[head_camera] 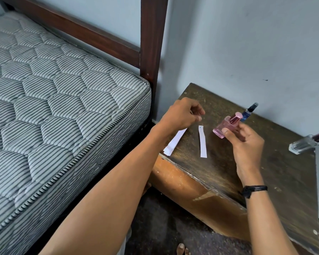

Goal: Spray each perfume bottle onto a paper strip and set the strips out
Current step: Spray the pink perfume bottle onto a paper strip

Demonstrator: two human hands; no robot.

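Note:
My right hand (pixel 245 144) grips a pink perfume bottle (pixel 221 128) with a pink metallic cap, tilted over the dark wooden table (pixel 265 172). Just left of the bottle, one white paper strip (pixel 202 142) lies flat on the table. My left hand (pixel 182 115) hovers above the strip's far end with fingers loosely curled and nothing plainly in them. A small pile of white strips (pixel 174 142) lies at the table's left edge, partly under my left wrist. A slim blue spray bottle (pixel 249 112) stands behind the pink one. A clear bottle (pixel 302 144) with a pink cap stands at the right edge.
A striped mattress (pixel 53 107) on a dark wooden bed frame (pixel 151 43) sits close to the table's left side. A pale wall (pixel 247 43) backs the table. Dark floor and a bare foot (pixel 180 249) show below.

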